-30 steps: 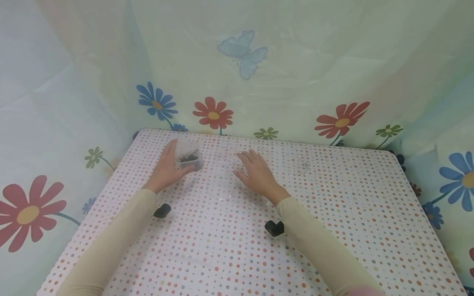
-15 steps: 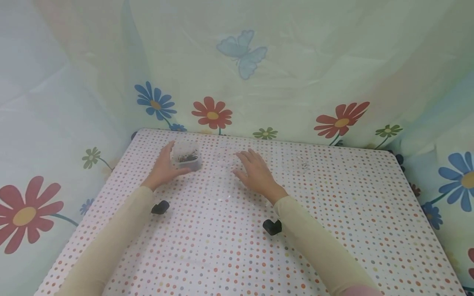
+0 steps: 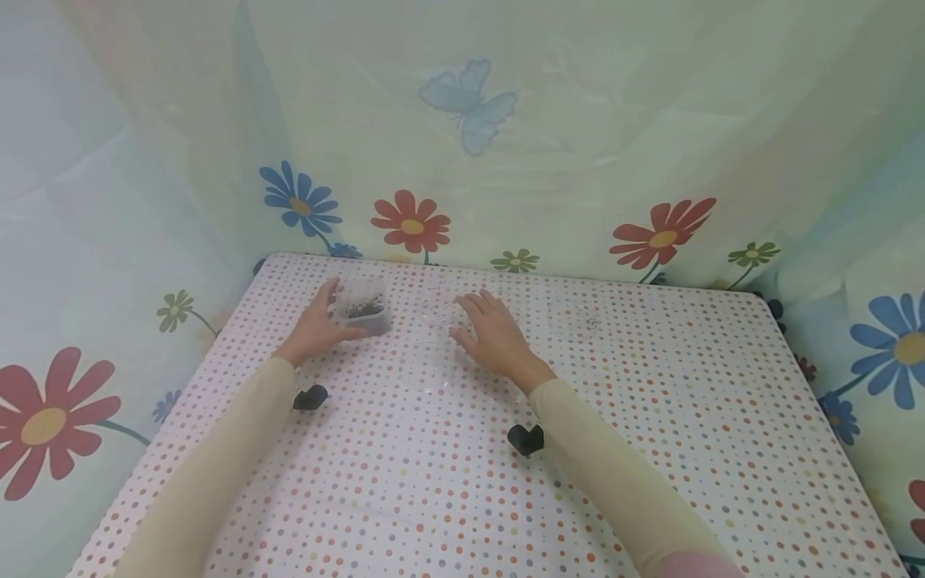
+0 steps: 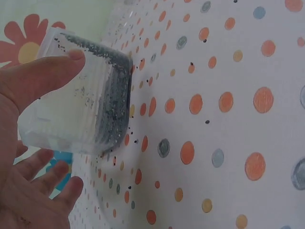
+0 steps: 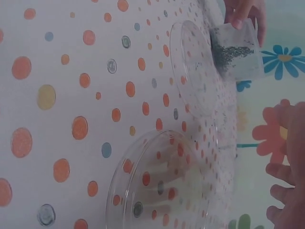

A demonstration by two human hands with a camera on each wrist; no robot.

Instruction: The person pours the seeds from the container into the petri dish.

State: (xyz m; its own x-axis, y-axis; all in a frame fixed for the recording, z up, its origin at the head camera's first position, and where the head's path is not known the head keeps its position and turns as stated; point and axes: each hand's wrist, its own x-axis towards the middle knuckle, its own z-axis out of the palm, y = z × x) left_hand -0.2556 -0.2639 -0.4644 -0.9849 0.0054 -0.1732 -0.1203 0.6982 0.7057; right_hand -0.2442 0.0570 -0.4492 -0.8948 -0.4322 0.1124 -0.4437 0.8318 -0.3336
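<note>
A clear plastic tub (image 3: 364, 309) holding dark granules flecked with white stands on the dotted tablecloth at the back left. My left hand (image 3: 318, 327) is round its left side. In the left wrist view the thumb (image 4: 52, 74) lies straight across the tub's wall, and the other fingers (image 4: 52, 179) are spread loosely beyond its lower end. My right hand (image 3: 495, 333) hovers palm down near the clear round dishes, fingers relaxed and holding nothing. One dish (image 5: 159, 191) is close in the right wrist view, with another dish (image 5: 193, 67) between it and the tub.
Another clear dish (image 3: 574, 321) with small specks at its right side lies right of my right hand. A few dark grains (image 4: 207, 122) are scattered on the tablecloth (image 3: 405, 498). A flowered curtain (image 3: 571, 144) rises behind the table's back edge.
My left thumb has drawn back leftward along the tub's front, uncovering more of it. The right hand keeps nearly the same place; the whole view shifts slightly.
</note>
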